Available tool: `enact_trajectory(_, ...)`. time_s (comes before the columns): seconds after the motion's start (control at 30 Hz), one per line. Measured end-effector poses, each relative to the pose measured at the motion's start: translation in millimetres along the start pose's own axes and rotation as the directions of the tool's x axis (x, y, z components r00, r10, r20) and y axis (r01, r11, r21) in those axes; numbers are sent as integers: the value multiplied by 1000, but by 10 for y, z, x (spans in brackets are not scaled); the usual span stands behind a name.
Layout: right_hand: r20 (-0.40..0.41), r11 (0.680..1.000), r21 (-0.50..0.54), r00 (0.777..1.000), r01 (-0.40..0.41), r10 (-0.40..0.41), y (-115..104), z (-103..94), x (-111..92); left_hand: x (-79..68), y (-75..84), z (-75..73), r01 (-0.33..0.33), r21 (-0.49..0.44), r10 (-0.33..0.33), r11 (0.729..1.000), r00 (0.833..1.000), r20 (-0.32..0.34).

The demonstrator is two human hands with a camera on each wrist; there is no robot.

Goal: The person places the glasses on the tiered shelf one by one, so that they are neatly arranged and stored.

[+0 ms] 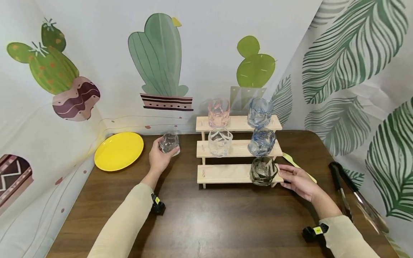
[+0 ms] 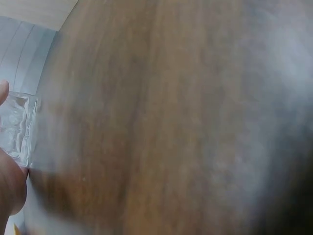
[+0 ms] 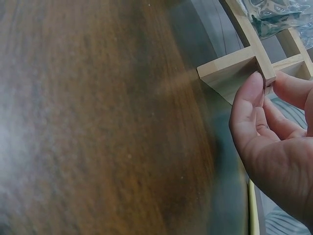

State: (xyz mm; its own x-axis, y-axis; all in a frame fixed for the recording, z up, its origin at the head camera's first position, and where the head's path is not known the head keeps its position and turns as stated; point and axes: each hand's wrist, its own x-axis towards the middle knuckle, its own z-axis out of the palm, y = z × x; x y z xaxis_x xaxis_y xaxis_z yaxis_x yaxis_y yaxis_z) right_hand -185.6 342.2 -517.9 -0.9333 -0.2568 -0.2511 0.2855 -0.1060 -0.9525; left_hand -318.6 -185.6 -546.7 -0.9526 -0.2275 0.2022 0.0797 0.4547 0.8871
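Near the table's back edge my left hand (image 1: pixel 159 158) grips a clear drinking glass (image 1: pixel 169 142); its thumb and fingers are around the sides. In the left wrist view that glass (image 2: pixel 17 128) shows at the left edge. A three-tier wooden stand (image 1: pixel 224 173) is right of it. My right hand (image 1: pixel 298 182) pinches the right end of the lowest shelf, thumb against the wood in the right wrist view. On the stand are a pink glass (image 1: pixel 219 114) and blue glass (image 1: pixel 260 114) on top, a clear glass (image 1: pixel 220 143) and blue glass (image 1: pixel 262 143) midway, and a dark grey glass (image 1: pixel 263 172) below.
A yellow plate (image 1: pixel 118 151) lies at the back left. Behind the right hand is a pale yellow fork (image 1: pixel 290 159). Black-handled metal tongs (image 1: pixel 355 193) lie along the table's right edge. A patterned cloth wall (image 1: pixel 206 53) rises behind the table (image 1: pixel 206 222).
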Motion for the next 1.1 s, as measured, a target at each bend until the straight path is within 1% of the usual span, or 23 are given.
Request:
enact_trajectory(0.23, -7, 999, -42, 1000, -15, 15, -3, 0, 10, -56, -34, -68, -17, 39, 18, 999, 999, -42)
enact_trajectory(0.33, -8, 999, -44, 1000, -19, 18, 3, -5, 13, -98, -24, -104, -41, 49, 43, 998, 997, -60)
enact_trajectory(0.53, -35, 995, -92, 999, -33, 30, 6, -6, 15, -208, 61, -178, -105, 66, 112, 992, 988, -108)
enact_trajectory(0.63, -53, 993, -107, 998, -40, 35, 1, -6, 15, -278, 120, -211, -131, 71, 138, 989, 984, -116)
enact_trajectory(0.77, -59, 994, -97, 998, -44, 39, -11, -3, 8, -394, 200, -255, -155, 63, 161, 986, 982, -97)
enact_trajectory(0.93, -58, 995, -87, 998, -43, 38, -13, -1, 4, -596, 288, -308, -186, 72, 189, 980, 981, -41)
enact_trajectory(1.1, -59, 996, -79, 998, -42, 38, -21, 8, 2, -810, 373, -337, -222, 36, 221, 974, 975, 13)
